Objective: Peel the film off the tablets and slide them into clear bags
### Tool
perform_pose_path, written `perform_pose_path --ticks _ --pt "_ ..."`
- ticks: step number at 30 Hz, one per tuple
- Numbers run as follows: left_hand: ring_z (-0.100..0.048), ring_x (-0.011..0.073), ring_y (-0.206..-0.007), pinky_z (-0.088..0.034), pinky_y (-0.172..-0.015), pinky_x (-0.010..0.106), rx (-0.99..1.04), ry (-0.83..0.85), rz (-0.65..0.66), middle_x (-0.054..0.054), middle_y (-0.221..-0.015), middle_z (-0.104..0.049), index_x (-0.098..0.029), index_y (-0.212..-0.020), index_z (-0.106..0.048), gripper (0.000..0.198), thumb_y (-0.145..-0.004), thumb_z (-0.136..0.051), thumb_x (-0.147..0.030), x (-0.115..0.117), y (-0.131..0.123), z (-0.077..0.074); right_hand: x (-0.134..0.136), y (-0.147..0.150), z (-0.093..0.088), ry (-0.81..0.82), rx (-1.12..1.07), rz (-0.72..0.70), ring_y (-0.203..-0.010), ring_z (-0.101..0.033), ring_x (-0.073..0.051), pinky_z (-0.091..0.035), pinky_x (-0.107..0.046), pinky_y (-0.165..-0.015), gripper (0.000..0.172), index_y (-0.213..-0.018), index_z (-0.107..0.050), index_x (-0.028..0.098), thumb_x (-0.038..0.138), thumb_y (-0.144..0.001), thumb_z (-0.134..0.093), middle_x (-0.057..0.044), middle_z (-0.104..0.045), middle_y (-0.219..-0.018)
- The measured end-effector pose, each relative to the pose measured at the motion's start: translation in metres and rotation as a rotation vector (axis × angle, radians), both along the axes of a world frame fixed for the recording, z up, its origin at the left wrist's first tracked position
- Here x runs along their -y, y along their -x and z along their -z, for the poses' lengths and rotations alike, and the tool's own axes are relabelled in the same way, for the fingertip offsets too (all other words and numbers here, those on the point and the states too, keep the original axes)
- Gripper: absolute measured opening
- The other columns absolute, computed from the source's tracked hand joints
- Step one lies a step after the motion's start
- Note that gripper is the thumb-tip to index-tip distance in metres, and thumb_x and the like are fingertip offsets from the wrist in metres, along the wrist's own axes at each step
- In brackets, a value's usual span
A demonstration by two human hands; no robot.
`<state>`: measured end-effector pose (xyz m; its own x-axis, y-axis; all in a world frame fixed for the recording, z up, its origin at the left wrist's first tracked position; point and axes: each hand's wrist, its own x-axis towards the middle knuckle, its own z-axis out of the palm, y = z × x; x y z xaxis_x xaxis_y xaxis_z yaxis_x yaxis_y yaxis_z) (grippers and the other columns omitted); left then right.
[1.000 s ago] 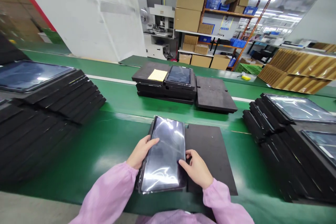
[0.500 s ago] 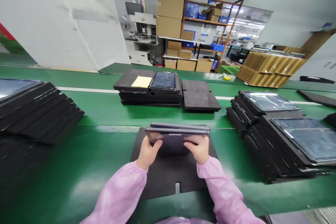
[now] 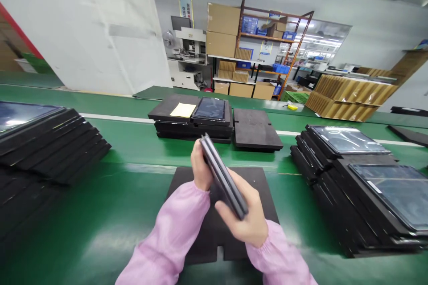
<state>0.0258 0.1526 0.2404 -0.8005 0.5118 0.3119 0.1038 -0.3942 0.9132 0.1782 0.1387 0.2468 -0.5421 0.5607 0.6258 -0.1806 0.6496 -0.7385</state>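
Two thin, dark tablet-like panels (image 3: 223, 177) are pressed together and held edge-up, slanting from upper left to lower right. My left hand (image 3: 201, 167) grips their upper left end. My right hand (image 3: 249, 209) is wrapped round the lower right part, its thumb on the near side. Beneath both hands a black foam sheet (image 3: 200, 245) with a small notch in its front edge lies on the green table (image 3: 83, 213). The broad faces of the panels are mostly turned out of sight.
Stacked black foam trays (image 3: 50, 151) rise at the left, and more trays with glass-faced panels (image 3: 394, 191) at the right. Behind are a foam stack with a yellow paper (image 3: 183, 110) and panel (image 3: 210, 108), foam pieces (image 3: 256, 129) and cardboard dividers (image 3: 349, 95).
The paired panels have turned from level to a steep slant. My right hand has come down and towards me, while my left has risen with the upper end.
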Motion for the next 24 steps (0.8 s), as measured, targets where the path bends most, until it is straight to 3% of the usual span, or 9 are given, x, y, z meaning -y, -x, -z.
perform_pose_path --ticks 2,4,7,11,16,24 --pt "-0.047 0.017 -0.067 -0.043 -0.067 0.03 -0.09 -0.069 0.061 0.0 -0.066 -0.05 -0.023 -0.068 -0.052 0.052 -0.079 -0.044 -0.073 -0.014 -0.001 -0.013 -0.004 -0.01 -0.011 -0.026 0.137 -0.075 -0.129 -0.058 -0.031 -0.049 -0.044 -0.109 0.072 -0.143 -0.049 0.019 0.019 -0.074 -0.069 -0.012 -0.061 -0.14" --pt "-0.043 0.0152 -0.059 -0.041 -0.06 0.029 -0.15 -0.047 0.206 -0.001 -0.06 -0.049 -0.022 -0.063 -0.054 0.052 -0.078 -0.049 -0.072 -0.026 -0.004 -0.019 -0.011 -0.02 -0.02 0.02 0.252 -0.121 -0.13 -0.057 -0.031 -0.053 -0.04 -0.104 0.082 -0.147 -0.043 0.023 0.017 -0.07 -0.07 -0.009 -0.057 -0.144" --pt "-0.046 0.0154 -0.057 -0.043 -0.061 0.03 -0.16 0.016 0.338 0.0 -0.06 -0.054 -0.021 -0.063 -0.059 0.053 -0.075 -0.053 -0.072 -0.039 -0.011 -0.018 -0.023 -0.035 -0.024 0.13 0.329 -0.156 -0.125 -0.06 -0.029 -0.062 -0.034 -0.088 0.084 -0.149 -0.041 0.03 0.016 -0.071 -0.069 -0.005 -0.056 -0.144" --pt "-0.053 0.018 -0.062 -0.047 -0.067 0.032 -0.155 0.062 0.424 0.003 -0.063 -0.061 -0.019 -0.064 -0.065 0.052 -0.072 -0.057 -0.07 -0.047 -0.016 -0.014 -0.032 -0.046 -0.022 0.166 0.331 -0.16 -0.123 -0.061 -0.027 -0.062 -0.033 -0.086 0.079 -0.147 -0.045 0.033 0.016 -0.074 -0.069 -0.004 -0.058 -0.143" --pt "-0.056 0.0195 -0.064 -0.047 -0.068 0.033 -0.151 0.076 0.404 0.004 -0.065 -0.064 -0.02 -0.063 -0.065 0.053 -0.073 -0.056 -0.071 -0.045 -0.014 -0.012 -0.037 -0.046 -0.02 0.156 0.302 -0.193 -0.127 -0.058 -0.026 -0.062 -0.03 -0.086 0.077 -0.147 -0.045 0.037 0.012 -0.076 -0.066 -0.002 -0.056 -0.145" --pt "-0.052 0.0188 -0.063 -0.045 -0.064 0.033 -0.175 0.048 0.33 0.004 -0.062 -0.059 -0.02 -0.06 -0.06 0.056 -0.074 -0.052 -0.074 -0.038 -0.01 -0.014 -0.036 -0.044 -0.014 0.175 0.306 -0.229 -0.132 -0.055 -0.028 -0.063 -0.035 -0.087 0.076 -0.15 -0.042 0.032 0.011 -0.079 -0.058 -0.006 -0.051 -0.15"
